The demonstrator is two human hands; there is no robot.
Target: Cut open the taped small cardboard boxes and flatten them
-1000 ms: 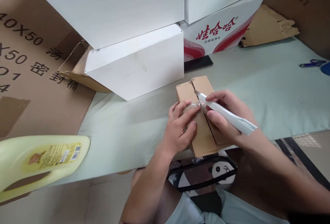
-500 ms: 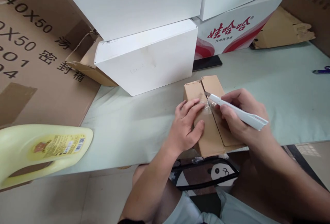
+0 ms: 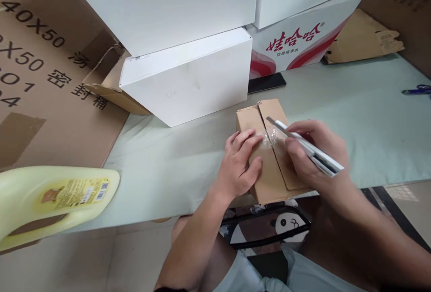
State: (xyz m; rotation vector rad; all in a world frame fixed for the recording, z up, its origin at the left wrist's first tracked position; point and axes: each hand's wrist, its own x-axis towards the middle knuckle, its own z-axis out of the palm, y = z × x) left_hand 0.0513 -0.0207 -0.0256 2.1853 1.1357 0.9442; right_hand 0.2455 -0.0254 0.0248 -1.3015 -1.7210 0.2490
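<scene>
A small brown cardboard box (image 3: 267, 168) stands at the table's near edge, a seam running along its top between two flaps. Clear tape (image 3: 266, 138) crosses that seam near the middle and looks wrinkled. My left hand (image 3: 240, 159) lies on the left flap, fingers spread and thumb apart, touching the cardboard. In my right hand (image 3: 314, 153) is a white utility knife (image 3: 308, 146), gripped over the right flap. Its blade is out and points up and left, near the seam; it appears lifted slightly off the box.
White boxes (image 3: 188, 83) are stacked behind, beside a red-and-white printed carton (image 3: 296, 45). A black phone (image 3: 267, 83) lies before them. A yellow jug (image 3: 60, 198) is at left near a large carton (image 3: 50, 72). Blue-handled scissors (image 3: 417, 90) lie far right.
The knife has turned in my right hand, and its tip has come away from the seam towards the right flap. My left hand stays on the box. The view has shifted slightly.
</scene>
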